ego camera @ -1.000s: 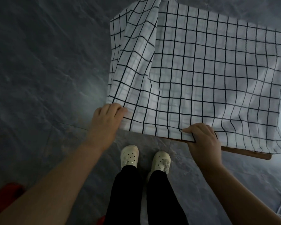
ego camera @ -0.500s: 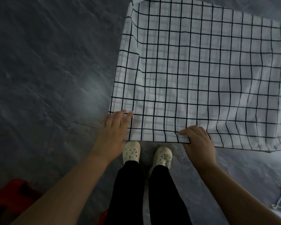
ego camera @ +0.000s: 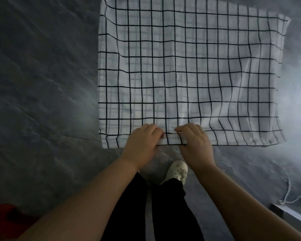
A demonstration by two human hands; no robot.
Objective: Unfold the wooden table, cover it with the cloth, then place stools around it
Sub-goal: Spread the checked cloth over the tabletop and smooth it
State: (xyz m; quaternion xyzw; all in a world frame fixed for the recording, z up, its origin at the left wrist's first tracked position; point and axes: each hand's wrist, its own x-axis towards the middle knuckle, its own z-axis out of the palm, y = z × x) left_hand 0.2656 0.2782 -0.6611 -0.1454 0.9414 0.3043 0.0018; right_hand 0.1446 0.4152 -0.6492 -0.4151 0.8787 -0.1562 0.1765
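Observation:
A white cloth with a black grid lies spread flat over the table, which it hides completely. Both hands are at the middle of the cloth's near edge, close together. My left hand holds the hem with curled fingers. My right hand grips the same hem just to the right, a short strip of cloth stretched between the two hands. The right part of the cloth shows a few wrinkles. No stool is clearly in view.
Dark grey stone floor surrounds the table. A red object shows at the bottom left corner. A white cord and a grey ledge lie at the bottom right. My legs and a white shoe stand at the near edge.
The folded-over left part of the cloth has been spread flat and the wooden edge is now covered. Both hands slid inward along the near hem and now sit close together.

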